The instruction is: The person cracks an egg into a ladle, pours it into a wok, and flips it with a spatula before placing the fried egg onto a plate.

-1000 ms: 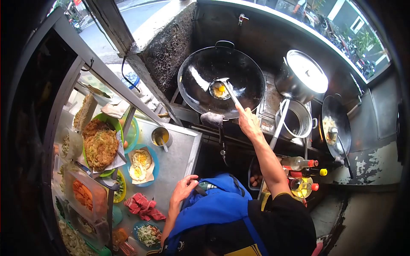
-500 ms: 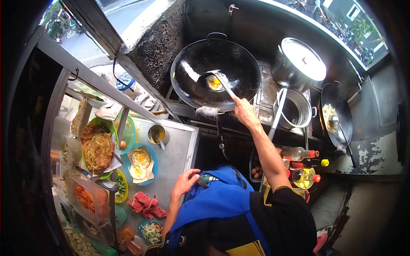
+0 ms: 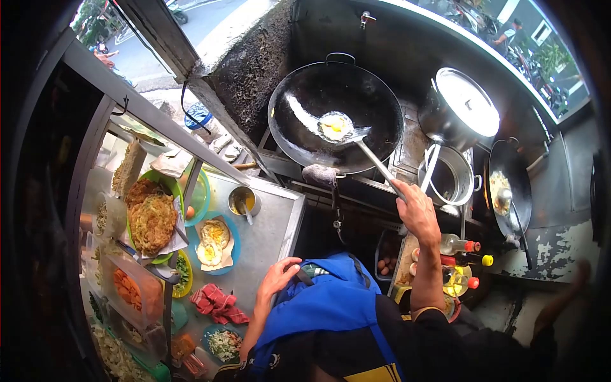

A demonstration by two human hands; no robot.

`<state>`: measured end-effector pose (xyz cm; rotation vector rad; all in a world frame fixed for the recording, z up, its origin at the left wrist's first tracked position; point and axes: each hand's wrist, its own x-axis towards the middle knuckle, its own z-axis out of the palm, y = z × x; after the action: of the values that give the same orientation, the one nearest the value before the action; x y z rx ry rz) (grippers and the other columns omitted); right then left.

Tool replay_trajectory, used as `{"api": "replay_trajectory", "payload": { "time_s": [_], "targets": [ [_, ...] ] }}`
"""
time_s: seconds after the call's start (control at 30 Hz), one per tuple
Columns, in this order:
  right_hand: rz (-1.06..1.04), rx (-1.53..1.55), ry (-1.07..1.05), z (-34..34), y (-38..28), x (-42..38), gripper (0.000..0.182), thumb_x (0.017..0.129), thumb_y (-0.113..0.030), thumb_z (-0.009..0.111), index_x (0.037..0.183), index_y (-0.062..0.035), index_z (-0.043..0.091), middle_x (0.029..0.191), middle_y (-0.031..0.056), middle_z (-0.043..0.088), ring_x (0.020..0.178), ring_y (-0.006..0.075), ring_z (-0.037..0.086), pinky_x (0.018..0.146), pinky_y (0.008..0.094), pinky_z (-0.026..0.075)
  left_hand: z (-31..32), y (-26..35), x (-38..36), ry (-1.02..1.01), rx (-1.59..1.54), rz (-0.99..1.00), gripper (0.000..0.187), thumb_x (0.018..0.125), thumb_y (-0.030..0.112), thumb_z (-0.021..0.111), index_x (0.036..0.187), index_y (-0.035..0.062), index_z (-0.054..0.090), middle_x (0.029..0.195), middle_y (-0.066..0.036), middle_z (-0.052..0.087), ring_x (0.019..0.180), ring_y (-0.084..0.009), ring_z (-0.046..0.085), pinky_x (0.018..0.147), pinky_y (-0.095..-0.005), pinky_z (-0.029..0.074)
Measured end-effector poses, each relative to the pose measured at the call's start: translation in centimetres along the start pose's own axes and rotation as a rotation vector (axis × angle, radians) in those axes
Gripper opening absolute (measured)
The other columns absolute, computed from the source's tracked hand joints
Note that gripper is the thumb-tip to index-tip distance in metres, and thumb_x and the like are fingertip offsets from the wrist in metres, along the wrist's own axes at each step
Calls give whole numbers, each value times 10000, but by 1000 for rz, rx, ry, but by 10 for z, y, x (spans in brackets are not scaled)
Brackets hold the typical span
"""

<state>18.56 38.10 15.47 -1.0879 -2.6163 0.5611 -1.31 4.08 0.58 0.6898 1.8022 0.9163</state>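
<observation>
My right hand (image 3: 417, 213) grips the long handle of a wok spatula (image 3: 374, 158). Its wide metal head lies in the large black wok (image 3: 305, 89), right at the edge of a frying egg (image 3: 335, 126) with a yellow yolk. Bubbling oil rings the white. My left hand (image 3: 280, 275) stays low by the blue apron (image 3: 318, 299), near the metal counter's edge, its fingers loosely stretched and nothing in them. Beyond it on the counter, a blue plate (image 3: 233, 260) carries brown paper with fried eggs (image 3: 213, 243) on it.
A lidded pot (image 3: 439, 118) and an open pot (image 3: 470, 169) stand right of the wok. Further right is a smaller wok (image 3: 519, 207) with food and a ladle. Bottles (image 3: 459, 244) lie beside my right arm. A red cloth (image 3: 217, 304) rests on the counter; another person's arm (image 3: 563, 299) blurs at right.
My right hand has drawn back toward the lower right with the spatula, whose head moved from the egg's far side to its near right edge. A blurred arm has appeared at right.
</observation>
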Motion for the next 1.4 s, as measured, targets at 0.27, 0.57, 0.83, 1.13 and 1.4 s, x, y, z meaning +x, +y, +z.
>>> {"api": "replay_trajectory", "payload": {
  "time_s": [0.27, 0.57, 0.83, 1.13, 1.4],
  "targets": [
    [34, -76, -53, 12, -9, 9, 445, 825, -55, 643, 1255, -165, 606, 944, 136, 611, 910, 341, 614, 810, 458, 495, 0, 11, 5, -42, -5, -5, 348, 939, 278, 623, 1209, 62, 665, 1067, -72, 706, 965, -139, 630, 870, -297, 492],
    [0, -108, -52, 16, -10, 3, 423, 836, -81, 627, 1246, -179, 598, 901, 175, 622, 845, 381, 631, 746, 487, 505, 2, 3, 0, -31, -5, -21, 353, 927, 274, 617, 1202, 57, 665, 1062, -87, 704, 968, -167, 644, 871, -305, 496],
    [-159, 243, 210, 51, 39, 3, 506, 833, -94, 622, 1335, -122, 561, 910, 182, 642, 906, 373, 628, 843, 463, 480, 4, 5, 10, -76, 10, 37, 335, 941, 239, 618, 1196, 27, 663, 1069, -90, 693, 986, -159, 623, 900, -298, 477],
    [523, 1367, 178, -58, 9, -113, 555, 972, -99, 525, 1495, -90, 339, 879, 24, 556, 525, 23, 396, 463, 168, 344, 2, 6, 18, -127, -68, -48, 366, 931, 246, 638, 1213, 12, 641, 1011, -76, 684, 937, -137, 615, 851, -285, 487],
    [603, 1689, 523, -53, 17, -155, 613, 952, -41, 476, 1502, -58, 207, 907, 58, 559, 474, 69, 415, 461, 221, 355, 3, 16, 43, -176, -22, 12, 387, 928, 234, 655, 1239, 8, 611, 1029, -73, 690, 900, -132, 623, 828, -278, 494]
  ]
}}
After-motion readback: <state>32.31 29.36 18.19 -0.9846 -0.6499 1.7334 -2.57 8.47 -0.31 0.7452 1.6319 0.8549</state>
